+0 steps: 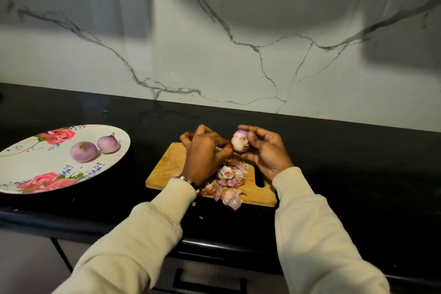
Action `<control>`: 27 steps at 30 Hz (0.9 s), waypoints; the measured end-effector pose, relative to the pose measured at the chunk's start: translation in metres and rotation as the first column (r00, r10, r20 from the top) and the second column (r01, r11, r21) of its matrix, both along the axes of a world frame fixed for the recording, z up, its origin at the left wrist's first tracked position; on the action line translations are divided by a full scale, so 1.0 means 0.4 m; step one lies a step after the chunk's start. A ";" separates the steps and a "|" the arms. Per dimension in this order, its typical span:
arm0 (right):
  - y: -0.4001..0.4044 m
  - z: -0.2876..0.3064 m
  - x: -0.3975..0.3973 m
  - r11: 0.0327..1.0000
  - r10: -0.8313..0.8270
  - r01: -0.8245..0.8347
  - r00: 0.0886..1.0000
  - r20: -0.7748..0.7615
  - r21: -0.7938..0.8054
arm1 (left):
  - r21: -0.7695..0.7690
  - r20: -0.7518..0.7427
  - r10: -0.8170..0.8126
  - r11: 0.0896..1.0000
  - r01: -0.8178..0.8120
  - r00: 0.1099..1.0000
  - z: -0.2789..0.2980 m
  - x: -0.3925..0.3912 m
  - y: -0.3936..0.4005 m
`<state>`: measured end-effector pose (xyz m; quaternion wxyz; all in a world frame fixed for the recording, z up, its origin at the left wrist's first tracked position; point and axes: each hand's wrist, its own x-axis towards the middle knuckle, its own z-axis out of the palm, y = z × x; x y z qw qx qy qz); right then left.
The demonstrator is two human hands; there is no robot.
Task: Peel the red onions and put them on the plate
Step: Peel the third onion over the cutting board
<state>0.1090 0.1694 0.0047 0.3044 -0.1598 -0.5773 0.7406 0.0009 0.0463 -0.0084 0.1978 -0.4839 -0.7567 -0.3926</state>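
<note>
Nearest, a heap of onion skins (230, 180) spilling over the near edge of one wooden cutting board (167, 167), itself close to the black counter (358, 162) lip. Above the board's far end, one onion (239, 142), roughly round, axis unclear, pinched between right hand (266, 153) fingertips; left hand (205, 153) fingers curled, thumb at its skin. Leftward, well apart, bare counter between, one floral plate (28, 169) holding two peeled onions (83, 151), the farther with its tip pointing up and away.

3 onions (83, 151), 1 plate (28, 164), 1 board (169, 167), 2 hands (204, 153).
</note>
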 end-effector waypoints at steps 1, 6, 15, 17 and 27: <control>0.000 0.000 -0.001 1.000 0.001 -0.001 1.000 -0.003 -0.005 | 0.001 0.002 -0.001 1.000 0.001 1.000 0.000 0.000 0.000; -0.005 0.002 -0.004 1.000 0.012 -0.012 1.000 -0.013 -0.015 | 0.043 0.030 -0.005 0.999 0.004 1.000 0.000 -0.003 -0.002; -0.005 0.004 -0.004 0.999 -0.025 0.024 0.999 -0.040 -0.031 | 0.072 0.045 -0.009 0.997 0.006 0.999 0.001 0.001 0.005; -0.007 0.005 -0.004 0.999 -0.025 0.024 0.999 -0.031 -0.026 | 0.081 0.038 -0.006 0.997 0.003 0.999 0.000 0.000 0.004; -0.016 0.006 -0.006 0.997 -0.009 0.009 1.000 -0.001 -0.071 | 0.062 -0.016 0.005 0.998 -0.004 1.000 -0.003 -0.009 0.002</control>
